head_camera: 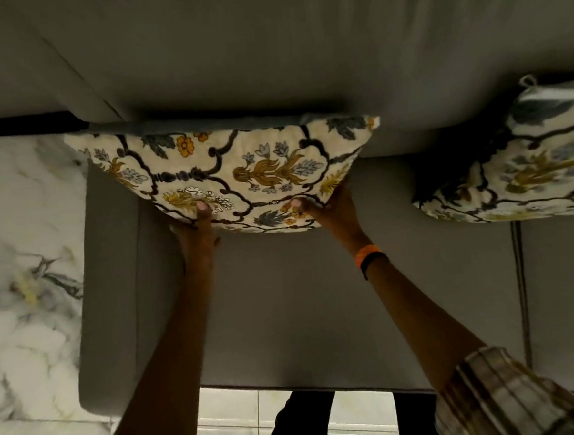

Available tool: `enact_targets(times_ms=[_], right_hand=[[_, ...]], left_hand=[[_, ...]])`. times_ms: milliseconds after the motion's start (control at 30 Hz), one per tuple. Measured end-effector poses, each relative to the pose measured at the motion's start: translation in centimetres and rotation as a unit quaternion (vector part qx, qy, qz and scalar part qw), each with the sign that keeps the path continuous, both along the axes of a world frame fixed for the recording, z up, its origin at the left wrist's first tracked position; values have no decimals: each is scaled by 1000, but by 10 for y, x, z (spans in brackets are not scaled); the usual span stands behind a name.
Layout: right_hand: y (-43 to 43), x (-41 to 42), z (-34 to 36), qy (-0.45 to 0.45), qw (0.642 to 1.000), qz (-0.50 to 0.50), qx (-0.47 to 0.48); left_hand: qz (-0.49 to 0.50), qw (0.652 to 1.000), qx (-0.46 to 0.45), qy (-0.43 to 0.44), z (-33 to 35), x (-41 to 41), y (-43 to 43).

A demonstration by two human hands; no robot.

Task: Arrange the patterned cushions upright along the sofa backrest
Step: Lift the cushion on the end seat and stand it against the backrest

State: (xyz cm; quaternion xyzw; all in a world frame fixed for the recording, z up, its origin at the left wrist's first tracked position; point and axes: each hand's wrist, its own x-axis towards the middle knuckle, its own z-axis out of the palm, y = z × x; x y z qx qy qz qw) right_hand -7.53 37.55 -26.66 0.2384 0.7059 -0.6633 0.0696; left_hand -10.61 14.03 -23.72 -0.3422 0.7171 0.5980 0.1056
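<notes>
A cream cushion point(228, 167) with a floral pattern in blue, ochre and dark lines leans against the grey sofa backrest point(268, 50) at the sofa's left end. My left hand point(196, 233) grips its near lower edge, thumb pressed on the patterned face. My right hand point(332, 211) holds the same edge further right, with an orange and black band on that wrist. A second cushion point(517, 166) of the same pattern leans against the backrest at the right, partly cut off by the frame edge.
The grey sofa seat point(285, 318) stretches below the cushions, with a seam between seat pads at the right point(520, 287). White marbled floor tiles point(23, 267) lie left of the sofa. My dark trouser legs point(301, 421) stand at the seat's front edge.
</notes>
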Motion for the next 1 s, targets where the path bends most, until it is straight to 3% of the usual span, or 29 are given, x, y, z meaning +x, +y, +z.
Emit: enact_targets(times_ms=[100, 233, 367, 467, 533, 600, 700, 767, 1000], right_hand=[[21, 34, 19, -35, 999, 0, 36], [93, 111, 11, -96, 991, -43, 78], [216, 171, 14, -114, 968, -194, 113], [328, 191, 29, -66, 923, -360, 119], [404, 195, 31, -65, 903, -407, 119], [463, 190, 29, -62, 936, -318, 137], [520, 170, 35, -3, 980, -84, 181], [525, 149, 46, -18, 992, 2, 121], [531, 164, 44, -10, 995, -57, 84]], left_hand=[[-12, 999, -13, -41, -4, 48, 49], [-201, 973, -44, -103, -24, 112, 142], [-346, 937, -35, -46, -21, 135, 250], [-361, 933, 1, 11, -6, 122, 325], [-362, 929, 47, 53, 9, 108, 375], [-357, 925, 110, 76, 14, 97, 411], [-322, 936, 118, 77, 17, 92, 446], [-293, 947, 108, 70, 18, 95, 453], [-295, 948, 93, 78, 24, 104, 475]])
